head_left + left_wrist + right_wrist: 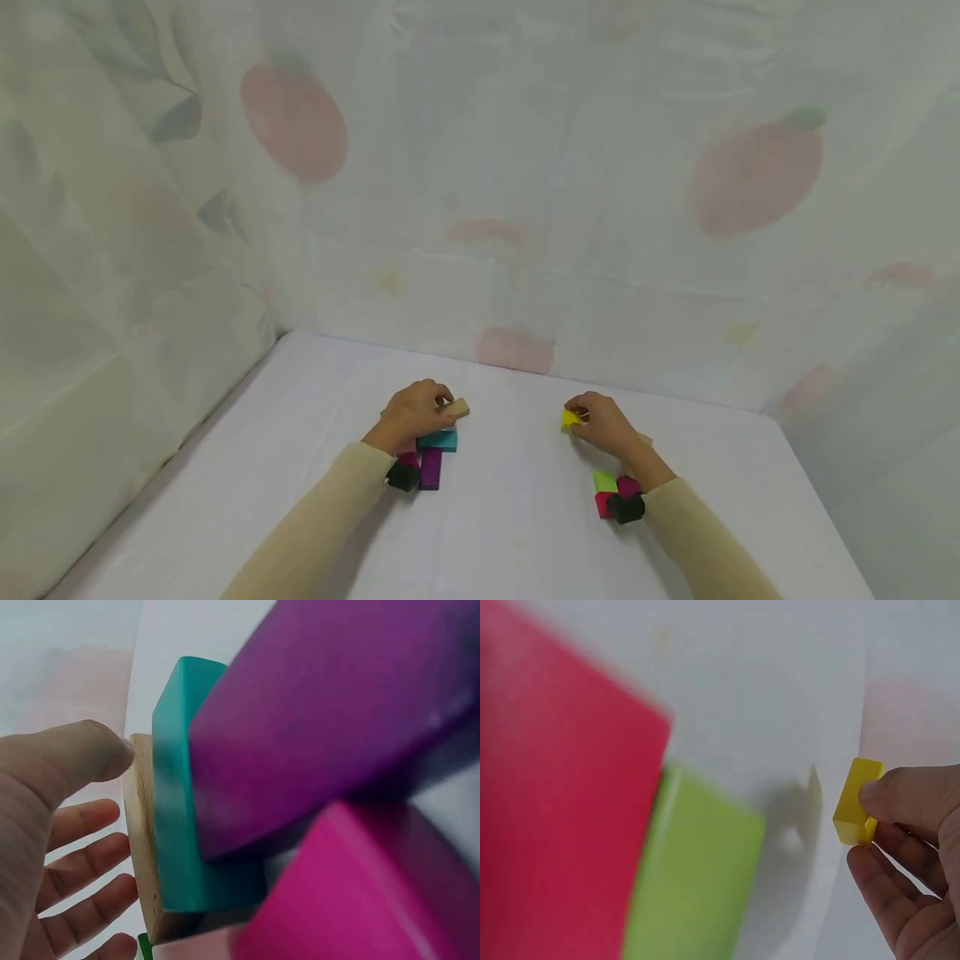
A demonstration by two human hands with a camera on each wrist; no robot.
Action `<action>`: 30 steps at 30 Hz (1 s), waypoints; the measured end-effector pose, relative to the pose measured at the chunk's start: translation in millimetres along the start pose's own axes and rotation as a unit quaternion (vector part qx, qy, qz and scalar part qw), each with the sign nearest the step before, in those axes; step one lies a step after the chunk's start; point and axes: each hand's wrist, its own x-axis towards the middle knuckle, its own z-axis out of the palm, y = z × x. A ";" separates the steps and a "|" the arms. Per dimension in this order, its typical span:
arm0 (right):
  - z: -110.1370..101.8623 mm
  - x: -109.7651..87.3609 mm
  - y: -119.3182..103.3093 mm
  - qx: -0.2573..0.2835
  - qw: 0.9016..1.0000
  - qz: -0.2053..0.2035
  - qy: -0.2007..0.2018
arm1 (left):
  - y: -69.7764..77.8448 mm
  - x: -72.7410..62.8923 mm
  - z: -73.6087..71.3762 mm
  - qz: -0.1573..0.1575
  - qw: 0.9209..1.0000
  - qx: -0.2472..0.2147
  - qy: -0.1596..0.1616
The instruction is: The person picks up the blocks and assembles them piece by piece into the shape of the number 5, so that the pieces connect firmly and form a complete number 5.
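Note:
My left hand (408, 410) is over a plain wooden block (454, 408), its thumb tip right at the block's edge in the left wrist view and the other fingers spread beside it. Close under that hand are a teal block (438, 441) and a purple block (431, 469), with a magenta block (352, 900) partly hidden by the wrist in the head view. On the other side, my right hand (606, 423) pinches a small yellow block (852, 802) between thumb and fingers. In the right wrist view, a shadow falls on the white cloth beside it.
Below the right wrist sit a lime green block (604, 482), a red block (603, 505) and a magenta block (628, 485). A pale wooden block (646, 439) shows past that wrist. The white table (517, 517) meets a fruit-printed curtain (570, 292) at the back.

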 end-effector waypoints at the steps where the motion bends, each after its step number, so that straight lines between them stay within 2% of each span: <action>1: 2.0 2.0 -1.7 0.006 1.000 0.000 0.001 | 0.3 0.3 -0.1 -0.001 1.000 -0.002 -0.002; 5: 8.8 7.9 -9.3 0.013 1.000 -0.001 0.006 | 2.1 0.6 -0.7 0.000 1.000 -0.007 -0.006; 15: 21.2 14.5 -16.0 0.007 0.999 0.045 0.002 | 5.8 1.6 -0.8 -0.017 0.999 -0.026 -0.024; 23: 22.8 15.0 -16.3 -0.006 0.998 0.056 -0.006 | 7.9 5.5 1.4 0.002 0.999 -0.034 -0.022; 26: 22.4 16.2 -17.2 -0.011 0.998 0.058 -0.006 | 11.4 8.5 2.7 0.017 0.999 -0.039 -0.018; 30: 21.8 17.4 -18.4 -0.015 0.998 0.067 -0.010 | 20.7 12.3 5.2 0.046 0.999 -0.023 -0.010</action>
